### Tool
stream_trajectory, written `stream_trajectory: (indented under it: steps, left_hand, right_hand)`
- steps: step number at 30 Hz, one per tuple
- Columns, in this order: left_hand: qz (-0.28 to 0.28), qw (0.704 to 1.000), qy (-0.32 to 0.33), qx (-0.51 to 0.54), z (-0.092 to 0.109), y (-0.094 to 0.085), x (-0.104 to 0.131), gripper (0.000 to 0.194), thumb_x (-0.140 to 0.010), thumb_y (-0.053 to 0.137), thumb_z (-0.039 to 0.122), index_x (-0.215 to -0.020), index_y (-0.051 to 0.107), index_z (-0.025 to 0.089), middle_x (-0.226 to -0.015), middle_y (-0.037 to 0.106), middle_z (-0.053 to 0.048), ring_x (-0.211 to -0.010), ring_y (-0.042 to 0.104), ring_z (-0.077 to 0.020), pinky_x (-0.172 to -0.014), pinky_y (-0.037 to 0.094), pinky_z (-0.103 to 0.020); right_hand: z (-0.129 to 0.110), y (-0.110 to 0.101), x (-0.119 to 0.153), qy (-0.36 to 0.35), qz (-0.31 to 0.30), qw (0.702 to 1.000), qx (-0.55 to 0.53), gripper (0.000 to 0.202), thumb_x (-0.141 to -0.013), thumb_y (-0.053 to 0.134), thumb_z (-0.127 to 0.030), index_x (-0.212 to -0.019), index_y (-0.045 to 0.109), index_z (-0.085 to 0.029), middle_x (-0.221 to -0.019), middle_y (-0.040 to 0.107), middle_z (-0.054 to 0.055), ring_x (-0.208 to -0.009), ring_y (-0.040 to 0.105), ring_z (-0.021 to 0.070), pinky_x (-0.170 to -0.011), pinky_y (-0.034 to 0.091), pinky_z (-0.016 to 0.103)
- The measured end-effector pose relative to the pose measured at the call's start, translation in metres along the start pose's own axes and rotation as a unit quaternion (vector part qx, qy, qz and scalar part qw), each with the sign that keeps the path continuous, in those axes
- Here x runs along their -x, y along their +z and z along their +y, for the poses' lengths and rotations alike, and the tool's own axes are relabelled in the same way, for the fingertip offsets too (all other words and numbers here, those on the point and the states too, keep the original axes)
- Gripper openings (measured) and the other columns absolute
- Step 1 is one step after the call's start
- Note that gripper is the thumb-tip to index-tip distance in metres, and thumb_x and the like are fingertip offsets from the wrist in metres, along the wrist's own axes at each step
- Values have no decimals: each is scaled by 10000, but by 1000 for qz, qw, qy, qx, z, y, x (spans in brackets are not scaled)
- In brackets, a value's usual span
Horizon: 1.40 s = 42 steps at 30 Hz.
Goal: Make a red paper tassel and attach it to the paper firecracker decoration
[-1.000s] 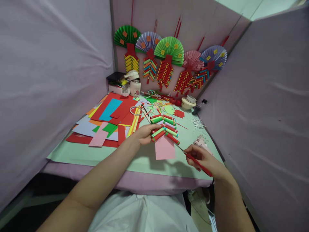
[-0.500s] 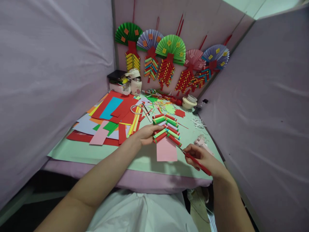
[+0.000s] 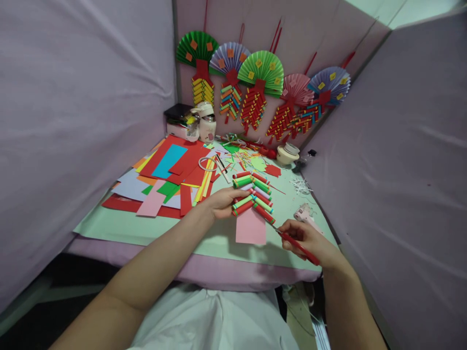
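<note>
My left hand (image 3: 226, 202) grips the left side of a paper firecracker string (image 3: 260, 197), its fingers partly hidden behind it. Rolled paper tubes in red, green, pale yellow and lilac slant outward in two columns. Below the lowest red tubes hangs a pink paper backing (image 3: 251, 228). Red-handled scissors (image 3: 297, 245) are in my right hand (image 3: 301, 238), its fingers closed about the handles. The thin metal tip points up-left, close to the end of the lowest right tube; whether it touches the tube I cannot tell.
Coloured paper sheets (image 3: 153, 167) cover the table's left side, with a tape ring (image 3: 207, 164) beside them. Paper scraps (image 3: 244, 158) lie at the back. A glue gun (image 3: 306, 214) rests at right, near a cream bowl (image 3: 287, 154). Paper fan ornaments (image 3: 260, 73) hang behind.
The view has shifted slightly, so the background sits a little further right. Both hands keep their holds, and the pink backing has swung slightly left.
</note>
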<state>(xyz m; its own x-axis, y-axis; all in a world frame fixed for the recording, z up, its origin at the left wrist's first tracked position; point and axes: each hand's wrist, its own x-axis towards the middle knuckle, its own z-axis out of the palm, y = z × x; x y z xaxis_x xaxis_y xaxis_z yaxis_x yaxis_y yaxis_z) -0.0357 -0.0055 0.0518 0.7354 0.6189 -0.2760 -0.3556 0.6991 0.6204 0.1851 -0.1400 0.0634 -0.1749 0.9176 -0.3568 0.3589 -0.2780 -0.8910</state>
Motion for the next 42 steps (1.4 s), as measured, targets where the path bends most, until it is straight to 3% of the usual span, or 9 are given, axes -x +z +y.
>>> stream_trajectory:
  steps: [14,30,42]
  left_hand:
    - [-15,1000,4,2,0,-2,1,119,-798,567,42,-885,640,77,-884,670,-131,-762,661,-177,-767,550,-298]
    - [-39,999,19,-8,0,-4,0,170,-806,555,45,-950,638,80,-918,669,-138,-781,664,-187,-750,552,-300]
    - [-8,1000,-17,-13,52,-32,-45,93,-813,557,45,-870,615,90,-764,666,-91,-684,662,-150,-669,559,-233]
  right_hand:
    - [6,0,3,-20,-25,999,-22,385,-719,690,-458,-929,511,-189,-649,449,-48,-452,288,31,-414,202,196]
    - [0,8,-8,-1,-4,999,-49,387,-664,732,-428,-880,531,-178,-596,443,-62,-448,297,30,-418,192,192]
    - [-16,-7,-69,-42,15,999,-25,469,-608,745,-495,-871,525,-175,-616,530,-44,-392,294,20,-365,191,184]
